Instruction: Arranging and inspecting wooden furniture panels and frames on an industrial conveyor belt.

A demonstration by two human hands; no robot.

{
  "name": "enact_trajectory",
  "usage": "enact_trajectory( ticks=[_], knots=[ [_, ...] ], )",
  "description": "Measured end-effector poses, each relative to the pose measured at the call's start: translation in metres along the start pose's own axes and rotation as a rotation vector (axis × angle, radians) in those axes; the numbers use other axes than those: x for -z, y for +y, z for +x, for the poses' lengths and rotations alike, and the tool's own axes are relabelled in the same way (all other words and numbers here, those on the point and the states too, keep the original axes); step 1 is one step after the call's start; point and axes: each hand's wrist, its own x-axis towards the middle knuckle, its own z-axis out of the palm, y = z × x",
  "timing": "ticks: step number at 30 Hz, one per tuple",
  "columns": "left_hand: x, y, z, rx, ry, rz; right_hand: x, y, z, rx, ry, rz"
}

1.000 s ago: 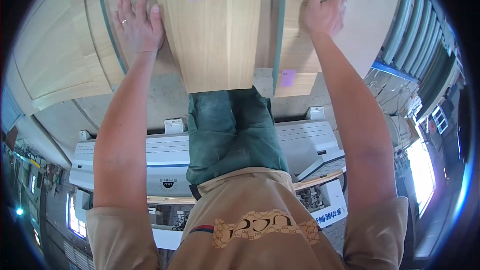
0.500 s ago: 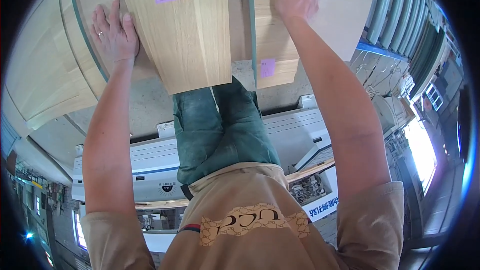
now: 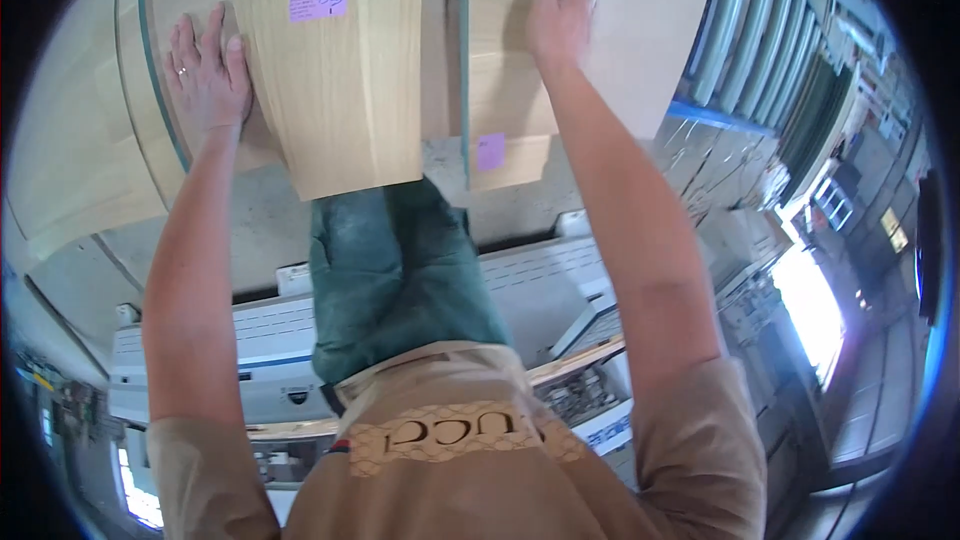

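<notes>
A long pale wood panel [image 3: 345,90] with a purple label [image 3: 317,2] lies in the middle, its near end above my legs. My left hand [image 3: 208,72] rests flat on a brownish board [image 3: 262,135] left of that panel, fingers spread, a ring on one finger. To the right is a second wood panel [image 3: 505,100], with a green-edged left side and a smaller purple label [image 3: 490,151]. On its right part, by a plain beige board [image 3: 640,50], lies my right hand [image 3: 562,25]. It is slightly blurred, thumb apart from the fingers, and nothing shows in its grasp.
More curved-looking boards [image 3: 75,140] lie at the far left. A roller conveyor [image 3: 745,30] with a blue frame stands at the right. Behind my legs runs a long white machine [image 3: 530,290]. Cables [image 3: 715,160] hang or lie below the conveyor.
The whole view has shifted, so panels and body sit further left and a little lower in the picture. Both hands keep about the same places on the boards; my right-hand fingers look closer together.
</notes>
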Motion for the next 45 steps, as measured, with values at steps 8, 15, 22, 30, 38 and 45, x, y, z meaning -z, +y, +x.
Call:
enact_trajectory(
  ticks=[8, 15, 22, 30, 38, 45],
  knots=[
    [0.003, -0.017, 0.0, -0.064, -0.011, 0.156, -0.008, 0.038, -0.03, 0.032, -0.01, -0.073],
    [-0.002, -0.012, 0.0, -0.089, 0.027, 0.137, -0.002, 0.034, -0.033, 0.002, -0.042, -0.087],
    [-0.004, -0.015, 0.002, -0.108, 0.033, 0.155, -0.003, 0.035, -0.032, 0.014, -0.028, -0.087],
    [-0.005, -0.016, 0.001, -0.079, 0.037, 0.094, -0.004, 0.035, -0.031, 0.022, -0.021, -0.131],
    [0.0, -0.011, 0.002, -0.056, -0.002, 0.115, -0.001, 0.033, -0.03, -0.002, -0.044, -0.051],
    [0.003, -0.004, 0.003, -0.045, -0.005, 0.11, 0.001, 0.037, -0.029, 0.033, -0.019, -0.124]
  ],
)
